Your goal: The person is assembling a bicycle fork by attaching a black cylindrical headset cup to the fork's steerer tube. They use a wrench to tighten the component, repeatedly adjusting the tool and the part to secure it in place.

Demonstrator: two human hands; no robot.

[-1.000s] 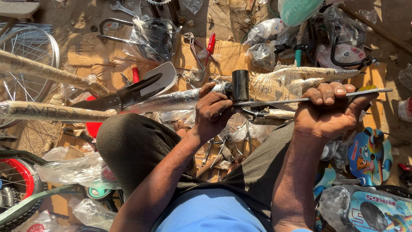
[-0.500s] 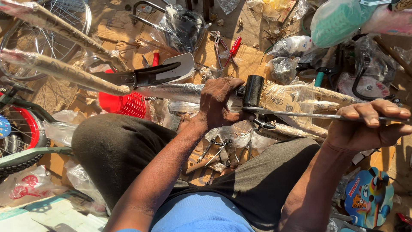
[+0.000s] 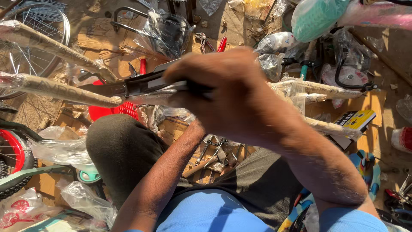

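Paper-wrapped frame (image 3: pixel 56 88) lies across the lap above the dark knee (image 3: pixel 124 150), over cardboard ground strewn with pliers (image 3: pixel 214 152), a red comb-like part (image 3: pixel 113 111) and a wheel (image 3: pixel 30 47) at the far left edge. Now swung up close to the camera and across the middle, right hand (image 3: pixel 240 99) no longer out at the thin rod's right end, fingers curled round something dark but grip too blurred to tell. Hidden behind it, left hand, only forearm (image 3: pixel 171 172) visible; suggests a shift of hold on the frame's black clamp (image 3: pixel 146 83).
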